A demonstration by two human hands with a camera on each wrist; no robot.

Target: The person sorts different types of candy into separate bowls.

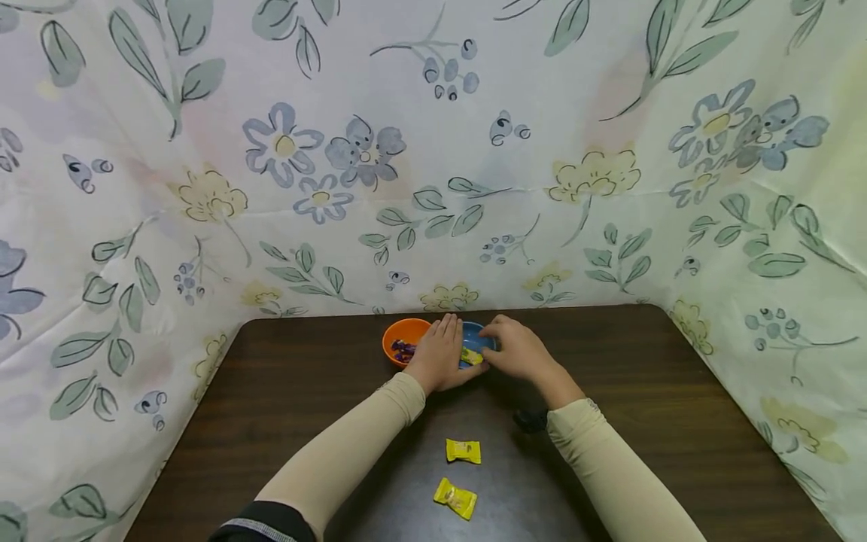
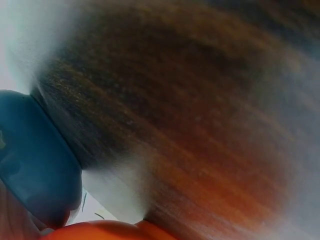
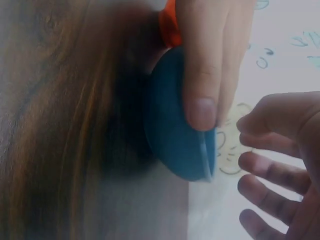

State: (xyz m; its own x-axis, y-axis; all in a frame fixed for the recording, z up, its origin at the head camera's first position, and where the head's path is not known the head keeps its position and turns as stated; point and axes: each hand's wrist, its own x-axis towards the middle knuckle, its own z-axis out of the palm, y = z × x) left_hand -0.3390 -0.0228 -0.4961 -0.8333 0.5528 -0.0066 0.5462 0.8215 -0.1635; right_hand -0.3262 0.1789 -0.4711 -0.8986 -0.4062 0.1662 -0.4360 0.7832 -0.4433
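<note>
A blue bowl [image 1: 479,336] with yellow-wrapped candy [image 1: 472,356] inside stands at the back of the table. My left hand [image 1: 439,354] rests against it, fingers stretched straight between it and the orange bowl [image 1: 406,328], thumb along its near side. In the right wrist view, that thumb lies on the blue bowl [image 3: 172,115] up to the rim. My right hand [image 1: 520,350] hovers at the blue bowl's right side, fingers loosely bent and spread, holding nothing. The left wrist view shows the blue bowl [image 2: 40,155] beside the orange one [image 2: 105,232].
Several purple-wrapped candies [image 1: 403,351] lie in the orange bowl. Nearer on the dark wooden table [image 1: 305,391] are two yellow-wrapped candies, one [image 1: 463,452] behind the other [image 1: 456,498]. A floral cloth [image 1: 433,150] hangs behind the table and along both sides.
</note>
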